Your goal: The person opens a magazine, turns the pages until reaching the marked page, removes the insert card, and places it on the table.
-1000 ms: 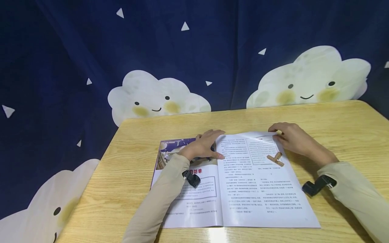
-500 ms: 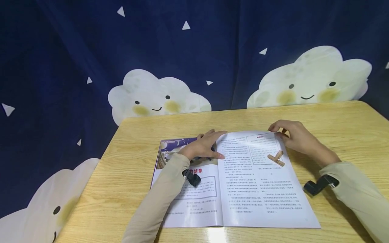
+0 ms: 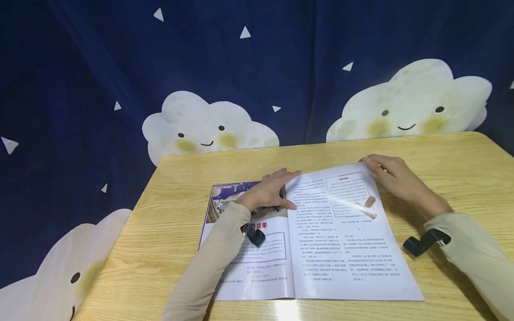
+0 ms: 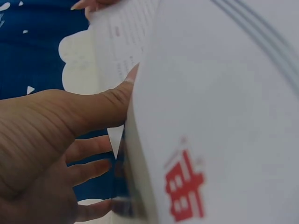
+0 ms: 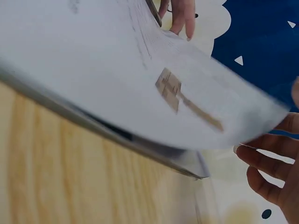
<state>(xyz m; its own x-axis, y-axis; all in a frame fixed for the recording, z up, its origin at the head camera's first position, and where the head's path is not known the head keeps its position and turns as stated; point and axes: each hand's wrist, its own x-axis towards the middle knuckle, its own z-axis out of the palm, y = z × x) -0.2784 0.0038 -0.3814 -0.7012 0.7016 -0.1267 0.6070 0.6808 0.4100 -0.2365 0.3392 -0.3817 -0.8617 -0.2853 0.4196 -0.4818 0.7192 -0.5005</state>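
An open magazine [image 3: 257,285] lies flat on the wooden table, its left half showing a purple picture and a red title. My left hand [image 3: 270,192] rests across the top of the magazine near the spine, fingers spread and thumb on the paper; the left wrist view shows that thumb [image 4: 100,109] along the page's inner edge. With my right hand [image 3: 395,180] I pinch the top right corner of the right-hand page [image 3: 365,263]. In the right wrist view the page [image 5: 210,88] curves up, lifted off the sheets under it.
The wooden table [image 3: 132,249] extends around the magazine on all sides. Behind it hangs a dark blue curtain [image 3: 225,67] with white triangles and smiling clouds. Both wrists carry black straps [image 3: 253,235] over beige sleeves.
My right hand has moved up and slightly right, raising the page's top corner, which was lower and curled before. The left hand has stayed in place.
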